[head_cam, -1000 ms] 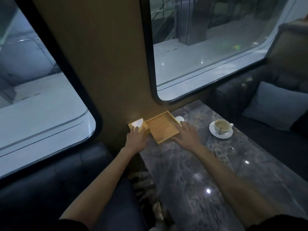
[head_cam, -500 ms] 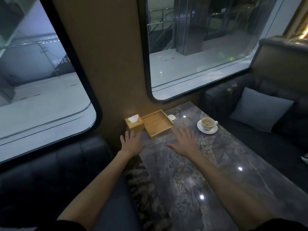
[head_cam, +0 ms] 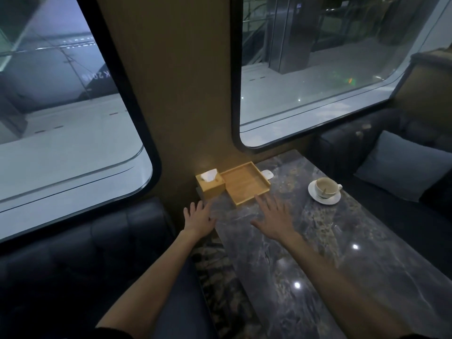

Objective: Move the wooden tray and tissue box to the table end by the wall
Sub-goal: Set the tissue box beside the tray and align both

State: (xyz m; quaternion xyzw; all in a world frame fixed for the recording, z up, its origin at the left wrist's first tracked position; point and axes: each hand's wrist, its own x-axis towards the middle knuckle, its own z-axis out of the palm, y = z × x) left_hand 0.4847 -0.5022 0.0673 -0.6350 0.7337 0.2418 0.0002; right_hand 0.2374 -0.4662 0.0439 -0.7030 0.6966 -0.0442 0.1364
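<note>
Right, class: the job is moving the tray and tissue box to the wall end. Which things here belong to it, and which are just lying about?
Belongs to the job:
wooden tray
tissue box
table

Just lying about:
cup on saucer
small white object behind the tray
cushion

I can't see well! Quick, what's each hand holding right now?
Left hand: open, fingers spread, holding nothing.
Right hand: open, fingers spread, holding nothing.

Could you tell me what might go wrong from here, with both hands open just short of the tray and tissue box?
The tissue box sits at the table corner; a nudge from the left hand could tip it off the edge. The right hand hovers close to the tray, and a sideways sweep could hit the cup on its saucer.
</note>
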